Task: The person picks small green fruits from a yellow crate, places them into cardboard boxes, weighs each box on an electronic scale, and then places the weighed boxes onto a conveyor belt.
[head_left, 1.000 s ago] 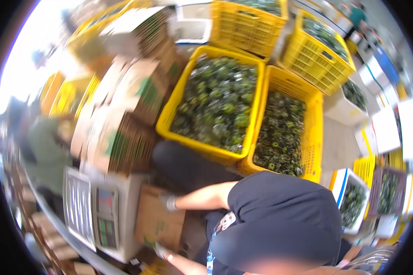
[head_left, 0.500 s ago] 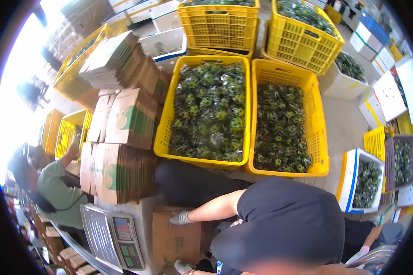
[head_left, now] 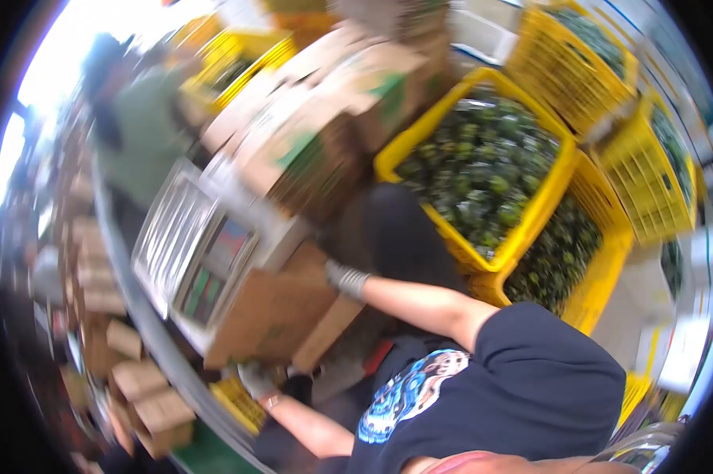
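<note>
A brown cardboard box is tilted in front of my body, right against the weighing scale. My right hand, in a grey glove with a striped cuff, grips the box at its upper edge. At the box's lower end, my left hand, also gloved, holds the bottom corner. Motion blur and the box hide some of the fingers. What is inside the box cannot be seen.
Stacks of flattened cartons stand beyond the scale. A yellow crate of bagged green produce is beside my right leg, with another crate next to it. A person in a green shirt stands at the far left beside a long rail.
My view has swung to the left. Both hands have brought the box up from low beside the scale, and it is now tilted against the scale.
</note>
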The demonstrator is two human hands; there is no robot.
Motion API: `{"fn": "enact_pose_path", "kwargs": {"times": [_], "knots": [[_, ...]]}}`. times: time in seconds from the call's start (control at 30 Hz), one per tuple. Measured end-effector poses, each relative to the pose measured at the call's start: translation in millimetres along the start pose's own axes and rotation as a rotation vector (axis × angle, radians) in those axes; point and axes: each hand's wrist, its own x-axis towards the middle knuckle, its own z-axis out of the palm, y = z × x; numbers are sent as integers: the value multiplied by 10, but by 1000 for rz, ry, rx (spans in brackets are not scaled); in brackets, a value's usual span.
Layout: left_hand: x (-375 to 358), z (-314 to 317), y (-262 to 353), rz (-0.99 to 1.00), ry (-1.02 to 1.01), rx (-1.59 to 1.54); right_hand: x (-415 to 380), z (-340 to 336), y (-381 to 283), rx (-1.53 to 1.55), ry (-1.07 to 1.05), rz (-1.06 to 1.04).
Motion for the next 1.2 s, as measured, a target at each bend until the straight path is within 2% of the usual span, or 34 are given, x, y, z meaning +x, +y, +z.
{"fn": "enact_pose_path", "kwargs": {"times": [0.07,0.1,0.13,0.17,0.2,0.23,0.3,0.33,0.4,0.43,0.5,0.53,0.63,0.67,0.77,0.8,0.9,0.93,0.97,1.03,1.07,1.1,1.2], "knots": [[110,-225,141,-41,22,-634,-14,8,242,1153,342,455],[139,-286,218,-71,1,-1003,-3,-68,423,1487,511,553],[160,-343,338,-323,26,-1561,20,-135,593,1723,607,607],[187,-382,457,-594,216,-2111,-74,-412,1278,2155,291,598],[238,-566,685,-632,300,-2150,-26,-499,1464,2439,209,662],[332,-667,810,-642,388,-2195,34,-473,1503,2309,1,684],[384,-331,877,-674,393,-2117,171,-434,1519,2261,-133,714],[373,-522,903,-586,449,-1985,177,-418,1492,2288,-147,745],[355,-901,898,-519,544,-2155,208,-409,1438,2300,-140,802],[334,-1009,903,-482,595,-2235,224,-441,1458,2348,-230,873],[290,-1076,952,-523,653,-2196,151,-636,1680,2430,-109,850],[270,-1111,991,-532,680,-2174,204,-477,1449,2320,-18,843],[179,-1142,1094,-542,728,-2156,196,-331,1469,2460,-13,647],[127,-1063,1114,-515,720,-2198,146,-305,1536,2658,-87,494],[126,-1509,1337,-631,786,-2070,-11,-542,1729,2491,42,-141],[111,-1462,1382,-649,742,-1925,-41,-550,1588,2630,-152,-179],[69,-1541,1393,-472,772,-1388,58,-591,1433,2555,20,73],[54,-1606,1358,-445,730,-1159,128,-562,1387,2389,-44,151],[45,-1679,1283,-411,687,-925,173,-523,1357,2256,-121,142],[59,-1779,1076,-262,378,-879,253,-529,1272,2086,-251,209],[86,-1675,949,-131,290,-831,247,-527,1267,2065,-232,216],[119,-1761,902,-150,93,-858,255,-537,1333,2041,-206,223],[103,-1667,821,-35,79,-801,158,-558,1530,2043,-16,278]]}}
